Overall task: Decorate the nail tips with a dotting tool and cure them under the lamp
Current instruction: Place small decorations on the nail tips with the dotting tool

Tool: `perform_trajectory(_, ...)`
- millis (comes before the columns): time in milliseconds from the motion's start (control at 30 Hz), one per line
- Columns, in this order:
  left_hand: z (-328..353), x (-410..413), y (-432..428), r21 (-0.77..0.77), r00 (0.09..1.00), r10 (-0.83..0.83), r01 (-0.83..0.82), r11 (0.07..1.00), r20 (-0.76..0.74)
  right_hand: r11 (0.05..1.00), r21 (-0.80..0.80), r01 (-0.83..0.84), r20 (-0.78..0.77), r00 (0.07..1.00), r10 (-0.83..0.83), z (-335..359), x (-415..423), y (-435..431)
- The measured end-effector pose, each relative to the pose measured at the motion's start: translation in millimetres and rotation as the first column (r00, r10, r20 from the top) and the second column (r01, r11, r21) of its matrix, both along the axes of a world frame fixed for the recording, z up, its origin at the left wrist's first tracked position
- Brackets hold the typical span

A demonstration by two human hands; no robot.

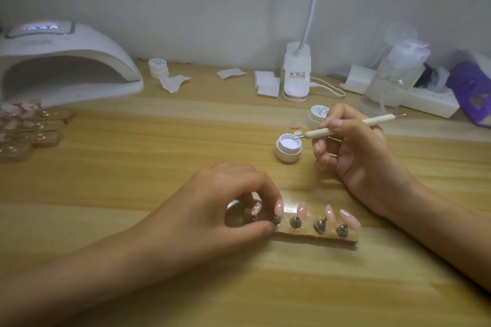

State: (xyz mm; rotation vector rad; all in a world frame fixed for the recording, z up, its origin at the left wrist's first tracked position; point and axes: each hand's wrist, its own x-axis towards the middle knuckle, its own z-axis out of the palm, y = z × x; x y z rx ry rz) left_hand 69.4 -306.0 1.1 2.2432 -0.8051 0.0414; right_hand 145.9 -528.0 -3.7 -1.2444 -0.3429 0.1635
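Head view. Wood-grain table (159, 156), white wall behind. Curing lamp (66, 61) at far left w/ its display lit and its left side cut off by the frame. In front of it is a stack of spare holders (34, 127) w/ pinkish tips, blurred, count unclear. A small closed pot (158, 68) stands right of the lamp, a crumpled wipe (174, 82) just beside it, flat white pads (267, 83) further right. Desk-light base (296, 71) stands at back centre; its neck runs up out of frame. Far right: charger plug (357, 79), clear pump bottle (398, 71), power strip (425, 99), purple packet (473, 93) partly cut off.

Task things: wooden holder (318, 236) lies near centre, carrying five pink nail tips (301, 210) on metal studs. Left hand (225, 199) covers its left end, fingers curled, thumb on the near side and fingertips on the far side, pinching that end. Whether it grips wood or a stud can't be told, and the leftmost tip is half hidden under the fingers. Any deco on the tips is too small to read.

Right hand (353, 151) is well behind the holder, thumb and forefinger pinching the dotting tool (348, 127), other fingers curled under. The tool's front point sits in the white gel of the open pot (288, 147). A labelled white pot (317, 114) is partly hidden behind the thumb. Two loose tips (295, 125) lie btwn the pots.
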Motion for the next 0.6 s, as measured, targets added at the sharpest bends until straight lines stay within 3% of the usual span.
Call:
perform_trajectory(200, -4.1, 1.5, -4.8, -0.185, 0.987, -0.005, -0.025, 0.982, -0.161, 1.000, 0.006, -0.012, -0.001, 1.000, 0.012, 0.1, 0.5, -0.3)
perform_trajectory(533, -2.8, -5.8, -3.5, -0.006, 0.995, -0.005, 0.006, 1.000, 0.096, 0.992, 0.100, 0.075, 0.003, 0.997, -0.075, -0.2, 3.7, -2.9)
perform_trajectory(600, -2.7, -8.2, -5.5, 0.055, 0.971, -0.003, -0.011, 0.998, 0.240, 0.988, 0.085, 0.128, 0.042, 0.990, -0.132, 0.3, 4.6, -4.8)
